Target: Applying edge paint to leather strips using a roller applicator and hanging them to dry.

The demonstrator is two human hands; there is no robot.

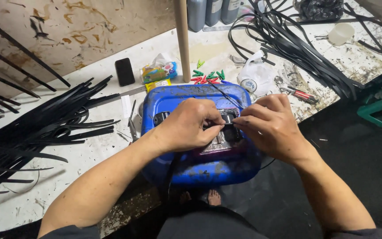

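A: What are the hands doing?
B: Above the blue jerrycan (200,159), the left hand (186,126) and right hand (268,126) both pinch a thin black strip (227,127). It looks light, bendy and slippery; best gripped near its end.
A: Anything unclear?
B: Fingers hide the strip's middle.

Both arms were bare right up past the elbows, with just dark grey short sleeves (71,232) showing. No gloves, rings or watch on the left hand (186,126) or right hand (273,126). Feet (208,197) were bare too.
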